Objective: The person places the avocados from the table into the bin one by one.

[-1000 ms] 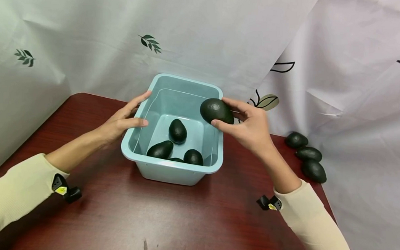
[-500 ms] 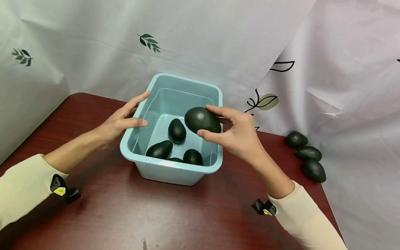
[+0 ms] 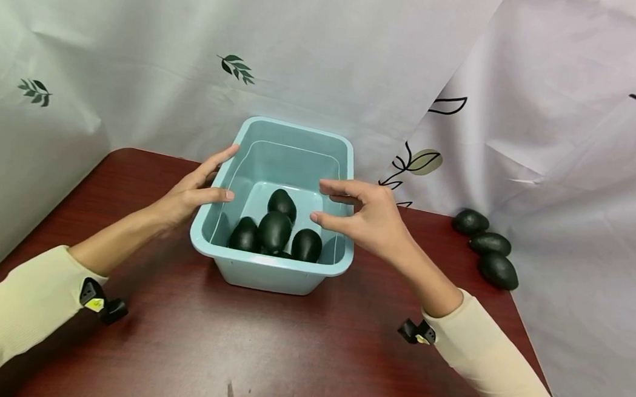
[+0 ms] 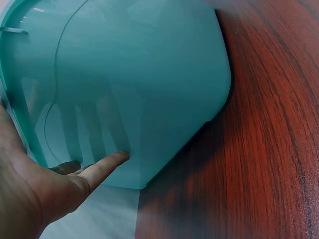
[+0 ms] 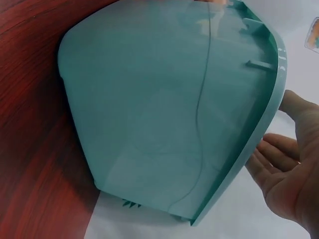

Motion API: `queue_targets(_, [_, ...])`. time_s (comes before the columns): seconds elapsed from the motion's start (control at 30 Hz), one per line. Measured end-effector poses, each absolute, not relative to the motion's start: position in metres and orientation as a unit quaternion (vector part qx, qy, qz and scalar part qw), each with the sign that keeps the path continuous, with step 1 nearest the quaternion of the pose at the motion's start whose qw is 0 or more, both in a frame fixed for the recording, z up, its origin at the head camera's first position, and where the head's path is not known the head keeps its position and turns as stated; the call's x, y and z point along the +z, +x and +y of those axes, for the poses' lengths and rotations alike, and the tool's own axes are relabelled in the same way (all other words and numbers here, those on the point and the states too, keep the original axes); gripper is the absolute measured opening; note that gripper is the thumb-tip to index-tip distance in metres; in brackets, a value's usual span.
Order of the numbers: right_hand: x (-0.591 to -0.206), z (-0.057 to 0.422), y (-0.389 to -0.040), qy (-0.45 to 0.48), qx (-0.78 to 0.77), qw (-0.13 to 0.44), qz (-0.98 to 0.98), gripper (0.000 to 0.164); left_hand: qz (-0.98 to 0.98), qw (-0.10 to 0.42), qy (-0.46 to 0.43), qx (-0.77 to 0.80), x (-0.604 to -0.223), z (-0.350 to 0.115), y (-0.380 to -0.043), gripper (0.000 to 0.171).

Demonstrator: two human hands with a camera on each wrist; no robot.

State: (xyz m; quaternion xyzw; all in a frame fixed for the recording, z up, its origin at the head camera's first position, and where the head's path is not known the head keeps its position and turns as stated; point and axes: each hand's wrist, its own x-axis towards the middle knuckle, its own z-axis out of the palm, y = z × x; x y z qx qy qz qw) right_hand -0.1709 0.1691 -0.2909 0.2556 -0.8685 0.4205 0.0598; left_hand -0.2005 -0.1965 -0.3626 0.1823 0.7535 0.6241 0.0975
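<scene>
A pale blue plastic tub (image 3: 271, 276) stands on the table in the head view, with several dark green avocados inside. One avocado (image 3: 274, 232) lies on top of others near the tub's front wall. My left hand (image 3: 195, 185) holds the tub's left rim, thumb over the edge; in the left wrist view, fingers (image 4: 107, 167) press the outer wall. Across the right rim reaches my right hand (image 3: 368, 214), its thumb and fingers spread apart over the tub with nothing between them. The right wrist view shows that hand (image 5: 294, 164) beyond the rim.
Several avocados, one of them an avocado (image 3: 499, 271) nearest me, lie in a row at the table's right edge. A white leaf-printed cloth (image 3: 326, 59) hangs close behind the tub. The reddish-brown wooden table (image 3: 286, 354) stretches in front.
My right hand moved left over the tub with an avocado and let go of it. That avocado now lies among the others inside. The left hand stayed at the rim.
</scene>
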Motion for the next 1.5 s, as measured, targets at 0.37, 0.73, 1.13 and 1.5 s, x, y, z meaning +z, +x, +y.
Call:
queue_targets(0.37, [-0.296, 0.192, -0.174, 0.23, 0.455, 0.08, -0.857, 0.046, 0.753, 0.097, 0.182, 0.625, -0.359, -0.194, -0.201, 0.092])
queue_targets(0.73, [-0.305, 0.222, -0.178, 0.188, 0.504, 0.106, -0.836, 0.045, 0.752, 0.096, 0.19, 0.623, -0.36, -0.193, -0.202, 0.091])
queue_targets(1.13, [-0.315, 0.258, -0.191, 0.142, 0.494, 0.133, -0.847, 0.043, 0.755, 0.094, 0.185, 0.622, -0.364, -0.196, -0.2, 0.092])
queue_targets(1.5, [-0.324, 0.301, -0.192, 0.079, 0.451, 0.17, -0.873, 0.045, 0.754, 0.093, 0.186, 0.623, -0.363, -0.196, -0.199, 0.092])
